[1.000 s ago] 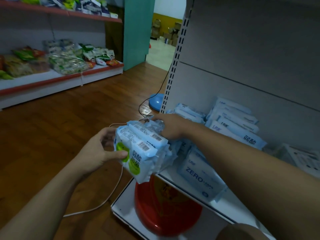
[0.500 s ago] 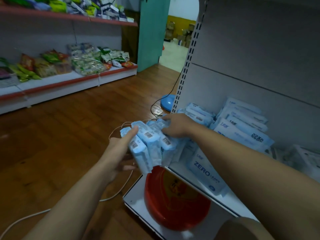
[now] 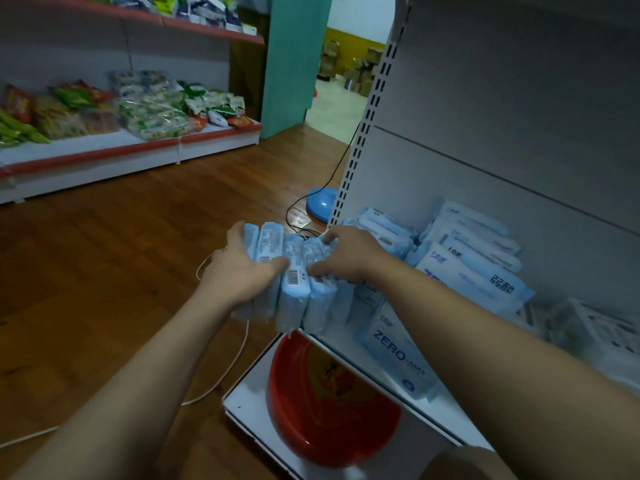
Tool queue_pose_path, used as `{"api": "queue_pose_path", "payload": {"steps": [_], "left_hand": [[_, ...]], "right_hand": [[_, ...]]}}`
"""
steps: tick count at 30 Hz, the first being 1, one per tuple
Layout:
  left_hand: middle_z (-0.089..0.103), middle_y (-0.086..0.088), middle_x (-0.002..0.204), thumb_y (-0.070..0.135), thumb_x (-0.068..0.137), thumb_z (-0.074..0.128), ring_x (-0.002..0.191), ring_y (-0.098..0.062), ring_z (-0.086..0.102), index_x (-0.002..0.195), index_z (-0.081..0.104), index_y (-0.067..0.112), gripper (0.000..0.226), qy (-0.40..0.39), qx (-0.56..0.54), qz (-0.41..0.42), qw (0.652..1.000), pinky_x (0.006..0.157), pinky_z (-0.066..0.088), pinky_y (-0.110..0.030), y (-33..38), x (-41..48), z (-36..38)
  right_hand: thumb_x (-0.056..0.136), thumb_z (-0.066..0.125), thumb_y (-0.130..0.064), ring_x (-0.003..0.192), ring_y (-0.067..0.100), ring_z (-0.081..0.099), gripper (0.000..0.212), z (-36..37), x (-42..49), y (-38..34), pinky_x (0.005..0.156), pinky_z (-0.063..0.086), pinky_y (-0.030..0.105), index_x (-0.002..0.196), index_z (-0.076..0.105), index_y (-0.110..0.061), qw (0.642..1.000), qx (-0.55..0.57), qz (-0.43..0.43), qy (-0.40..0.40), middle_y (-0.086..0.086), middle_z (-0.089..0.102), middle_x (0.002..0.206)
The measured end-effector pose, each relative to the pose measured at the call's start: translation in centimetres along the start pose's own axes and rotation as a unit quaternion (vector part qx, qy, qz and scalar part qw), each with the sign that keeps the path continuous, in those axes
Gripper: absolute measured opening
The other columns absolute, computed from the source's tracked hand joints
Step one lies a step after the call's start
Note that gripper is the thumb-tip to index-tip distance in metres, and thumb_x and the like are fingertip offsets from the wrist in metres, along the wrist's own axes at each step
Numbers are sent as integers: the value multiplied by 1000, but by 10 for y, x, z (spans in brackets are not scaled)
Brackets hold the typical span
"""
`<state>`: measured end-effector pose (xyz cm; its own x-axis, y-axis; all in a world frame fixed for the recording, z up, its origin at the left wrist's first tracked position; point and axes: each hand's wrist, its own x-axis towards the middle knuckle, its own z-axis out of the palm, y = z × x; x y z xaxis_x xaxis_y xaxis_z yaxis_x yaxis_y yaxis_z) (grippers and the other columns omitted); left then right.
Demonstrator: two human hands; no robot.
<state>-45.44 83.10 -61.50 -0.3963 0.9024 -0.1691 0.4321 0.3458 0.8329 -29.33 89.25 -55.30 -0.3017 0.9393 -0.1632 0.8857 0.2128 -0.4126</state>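
Note:
Several light-blue wipe packs (image 3: 294,289) stand on edge in a row at the left end of the white shelf (image 3: 440,408), barcodes facing up. My left hand (image 3: 239,271) grips the row's left side, thumb curled over the top. My right hand (image 3: 349,256) grips the right side, fingers curled over the packs. More blue packs (image 3: 471,268) lie stacked at the back of the shelf, and a pack marked ZERO (image 3: 398,355) lies flat near the front edge.
A red basin (image 3: 329,407) sits on the bottom shelf below. A white cable (image 3: 221,379) and a black cable run over the wooden floor, near a blue round base (image 3: 322,204). A snack shelf (image 3: 131,116) lines the far left wall. A doorway opens behind.
The packs turned from tilted in front of the shelf to upright at its left end. My left hand moved from under their face to gripping the row's side; the view shifted.

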Motion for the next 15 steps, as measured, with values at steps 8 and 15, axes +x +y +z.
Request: {"api": "queue_pose_path", "payload": {"steps": [8, 15], "left_hand": [[30, -21, 144, 93, 47, 57, 125, -41, 44, 151, 10, 37, 127, -29, 217, 14, 976, 96, 45, -46, 20, -4, 9], [32, -18, 140, 92, 43, 62, 121, -38, 48, 148, 12, 35, 130, -31, 239, -2, 970, 94, 49, -47, 20, 5, 12]], "right_hand": [[90, 59, -6, 80, 23, 60, 41, -6, 6, 2, 63, 55, 34, 130, 55, -16, 986, 136, 73, -64, 4, 55, 88], [94, 59, -15, 78, 27, 70, 36, -44, 18, 4, 71, 60, 38, 129, 55, -10, 989, 18, 44, -137, 19, 66, 109]]}}
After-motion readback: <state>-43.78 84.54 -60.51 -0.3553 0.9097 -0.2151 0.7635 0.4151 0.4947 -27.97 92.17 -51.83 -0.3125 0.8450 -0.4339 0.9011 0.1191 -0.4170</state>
